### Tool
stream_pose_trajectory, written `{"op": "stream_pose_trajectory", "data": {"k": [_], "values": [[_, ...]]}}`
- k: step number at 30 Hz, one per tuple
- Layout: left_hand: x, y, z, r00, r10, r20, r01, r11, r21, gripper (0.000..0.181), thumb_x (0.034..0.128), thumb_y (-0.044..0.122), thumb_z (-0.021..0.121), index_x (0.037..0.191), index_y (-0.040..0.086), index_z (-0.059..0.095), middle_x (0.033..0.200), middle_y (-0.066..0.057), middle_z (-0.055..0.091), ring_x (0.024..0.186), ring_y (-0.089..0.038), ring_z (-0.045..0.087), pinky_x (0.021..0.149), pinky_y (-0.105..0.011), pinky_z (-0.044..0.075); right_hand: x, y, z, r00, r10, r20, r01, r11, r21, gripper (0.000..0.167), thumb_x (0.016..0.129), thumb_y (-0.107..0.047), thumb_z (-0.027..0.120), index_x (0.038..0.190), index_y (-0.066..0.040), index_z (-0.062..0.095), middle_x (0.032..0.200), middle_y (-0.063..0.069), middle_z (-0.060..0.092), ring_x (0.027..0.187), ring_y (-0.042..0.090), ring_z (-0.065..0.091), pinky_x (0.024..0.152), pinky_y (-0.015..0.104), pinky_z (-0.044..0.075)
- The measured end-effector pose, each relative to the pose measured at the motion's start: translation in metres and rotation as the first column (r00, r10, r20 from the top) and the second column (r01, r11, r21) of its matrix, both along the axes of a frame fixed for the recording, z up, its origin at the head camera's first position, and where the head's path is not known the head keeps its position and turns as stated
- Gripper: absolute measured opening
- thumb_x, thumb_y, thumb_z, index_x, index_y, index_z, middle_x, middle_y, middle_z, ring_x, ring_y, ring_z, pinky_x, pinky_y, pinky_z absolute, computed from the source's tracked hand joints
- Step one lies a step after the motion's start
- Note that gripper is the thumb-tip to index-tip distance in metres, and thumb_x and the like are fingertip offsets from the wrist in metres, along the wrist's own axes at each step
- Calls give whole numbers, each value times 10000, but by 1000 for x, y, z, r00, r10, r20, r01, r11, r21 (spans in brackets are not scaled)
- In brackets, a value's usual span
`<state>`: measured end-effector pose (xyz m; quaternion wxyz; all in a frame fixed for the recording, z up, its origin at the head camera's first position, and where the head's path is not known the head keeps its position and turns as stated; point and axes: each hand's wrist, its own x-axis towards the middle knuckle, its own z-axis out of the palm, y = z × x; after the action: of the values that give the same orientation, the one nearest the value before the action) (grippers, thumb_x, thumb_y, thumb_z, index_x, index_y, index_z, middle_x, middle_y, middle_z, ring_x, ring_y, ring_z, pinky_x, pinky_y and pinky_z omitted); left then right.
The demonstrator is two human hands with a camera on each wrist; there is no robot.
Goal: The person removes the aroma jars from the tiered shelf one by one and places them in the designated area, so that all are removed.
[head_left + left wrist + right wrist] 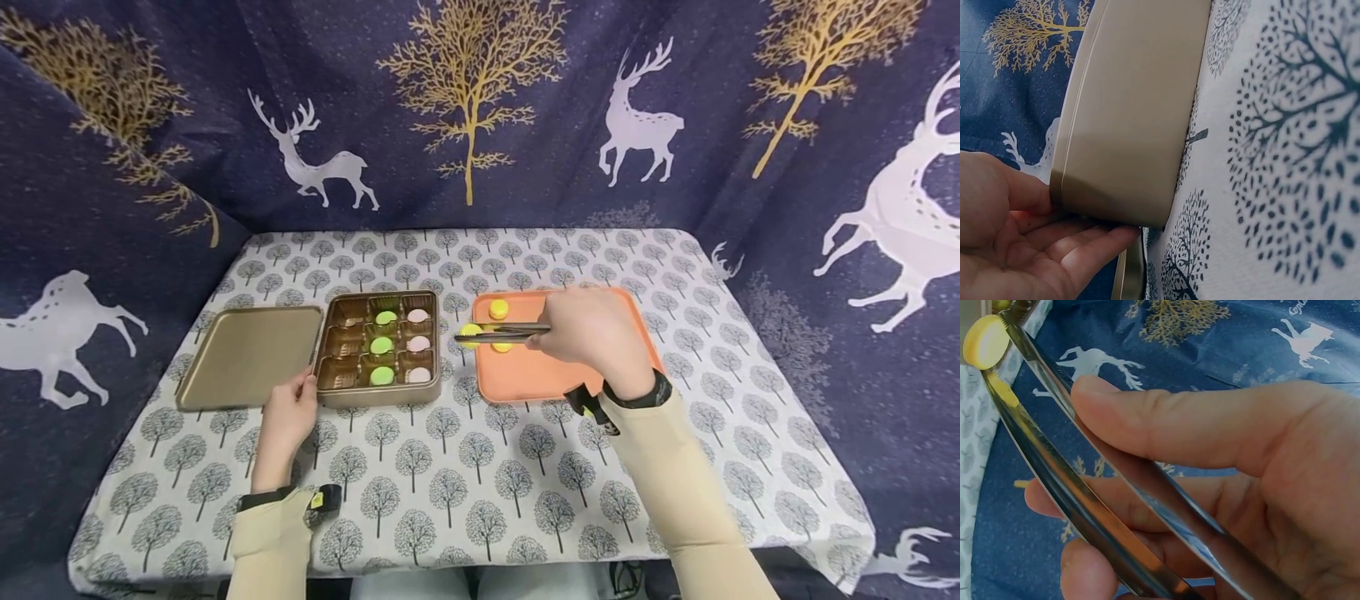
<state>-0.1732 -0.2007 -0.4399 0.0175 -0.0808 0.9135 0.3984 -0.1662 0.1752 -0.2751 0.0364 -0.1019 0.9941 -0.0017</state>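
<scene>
Yellow piece (pixel 470 330): pinched in the tips of the tongs (pixel 513 337), at the 9 o'clock edge of the orange tray (pixel 558 377). Right hand (pixel 588 333): grip closed around the tongs, covering part of the tray. Other yellow pieces (pixel 498 309): at 2 and 4 o'clock, the latter partly hidden by the tongs. Compartment box (pixel 378 397): at 9 o'clock, holding green pieces (pixel 382 345) and pink pieces (pixel 417 343); its wall stands between. Left hand (pixel 288 412): grip loose, extended fingers touching the box's 7 o'clock corner; thumb tip obscured. Lid (pixel 251 350): farther toward 9 o'clock.
</scene>
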Motion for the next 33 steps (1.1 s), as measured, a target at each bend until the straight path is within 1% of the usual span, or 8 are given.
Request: {"op": "stream_pose_trajectory", "data": {"k": [5, 7, 9, 12, 17, 23, 29, 33], "values": [[0, -2, 0, 1000, -1, -15, 1, 1000, -10, 476, 1055, 183, 310, 1447, -77, 379, 1430, -328, 411, 1366, -483, 353, 1122, -584, 303, 2, 7, -12, 994, 51, -100, -50, 999, 13, 472, 730, -377, 800, 501, -211, 422, 515, -76, 311, 495, 115, 358, 465, 291, 327], [0, -2, 0, 1000, 0, -10, 0, 1000, -5, 477, 1055, 182, 309, 1451, -75, 374, 1439, -326, 402, 1371, -483, 345, 1125, -584, 297, 2, 10, -16, 988, 75, -132, -72, 997, 24, 457, 710, -364, 804, 506, -208, 426, 502, -72, 339, 493, 113, 380, 487, 292, 349], [0, -2, 1, 1000, 4, -5, -4, 1000, -2, 478, 1057, 187, 306, 1454, -70, 374, 1447, -319, 399, 1376, -477, 342, 1128, -579, 296, 3, 13, -20, 988, 80, -130, -78, 997, 19, 416, 698, -348, 806, 528, -195, 458, 505, -62, 394, 498, 119, 417, 516, 300, 383], [1, -2, 1, 1000, 3, -13, -3, 1000, -1, 476, 1054, 182, 313, 1450, -74, 378, 1443, -320, 401, 1376, -479, 341, 1133, -575, 289, 5, 16, -24, 995, 75, -71, -73, 997, 19, 331, 726, -352, 798, 565, -178, 566, 532, -46, 493, 523, 134, 460, 569, 316, 420], [1, -3, 0, 999, -8, -45, 8, 1000, -1, 468, 1048, 170, 331, 1429, -94, 397, 1419, -330, 419, 1363, -487, 355, 1135, -571, 289, 9, 20, -27, 999, 34, 40, -34, 999, 5, 244, 778, -313, 775, 624, -167, 656, 576, -28, 554, 556, 157, 493, 585, 331, 440], [1, -3, -1, 998, 0, -56, 0, 1000, -3, 469, 1048, 174, 327, 1427, -91, 404, 1403, -336, 438, 1352, -490, 371, 1120, -581, 307, 13, 22, -33, 997, 5, 77, -4, 1000, -2, 230, 759, -252, 775, 635, -143, 613, 595, -11, 560, 564, 172, 504, 571, 331, 445], [0, -2, -2, 1000, 4, -30, -3, 1000, 11, 474, 1052, 189, 323, 1445, -66, 393, 1420, -322, 430, 1364, -474, 364, 1121, -574, 311, 17, 24, -43, 997, 16, 77, -17, 1000, 11, 257, 723, -185, 755, 605, -149, 530, 570, -20, 499, 533, 149, 454, 503, 292, 406], [-1, -2, -3, 1000, 5, -9, -5, 1000, 15, 480, 1054, 197, 310, 1461, -49, 376, 1437, -312, 419, 1377, -462, 353, 1128, -568, 303, 19, 25, -46, 996, 9, 84, -10, 1000, 12, 259, 739, -211, 768, 628, -146, 543, 581, -17, 519, 536, 155, 472, 492, 291, 415]]}}
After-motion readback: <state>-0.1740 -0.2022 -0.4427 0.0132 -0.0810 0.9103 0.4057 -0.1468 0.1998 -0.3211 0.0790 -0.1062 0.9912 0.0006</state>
